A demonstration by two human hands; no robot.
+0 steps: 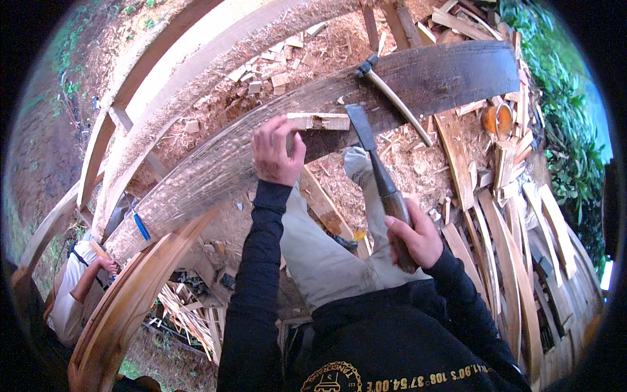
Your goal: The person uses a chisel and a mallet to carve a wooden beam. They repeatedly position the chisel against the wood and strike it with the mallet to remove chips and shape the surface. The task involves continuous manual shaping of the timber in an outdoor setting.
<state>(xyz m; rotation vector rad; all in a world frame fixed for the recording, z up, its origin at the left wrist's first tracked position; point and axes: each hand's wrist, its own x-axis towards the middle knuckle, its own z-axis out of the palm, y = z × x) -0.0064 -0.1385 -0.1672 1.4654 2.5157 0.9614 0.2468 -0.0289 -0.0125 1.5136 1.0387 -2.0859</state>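
My right hand point(413, 234) is closed round the wooden handle of a large chisel point(373, 157). Its long dark metal shank points up and away, widening to a flat blade end. That blade tip stands just beside the right end of a small wooden block point(320, 121), which has a rough notch in its side. Curled fingers of my left hand point(279, 150) are at the block's left end, and part of the grip is hidden. Beneath lies a broad, dark, curved plank point(431, 75). A hammer point(396, 98) with a pale handle rests across this plank, to the right.
Curved timber ribs point(196, 75) rise at the left. A person point(78, 287) works at the far lower left, near a blue-handled tool point(140, 225). Wood chips, offcuts and long boards point(516, 274) lie around; an orange container point(496, 120) sits at the right.
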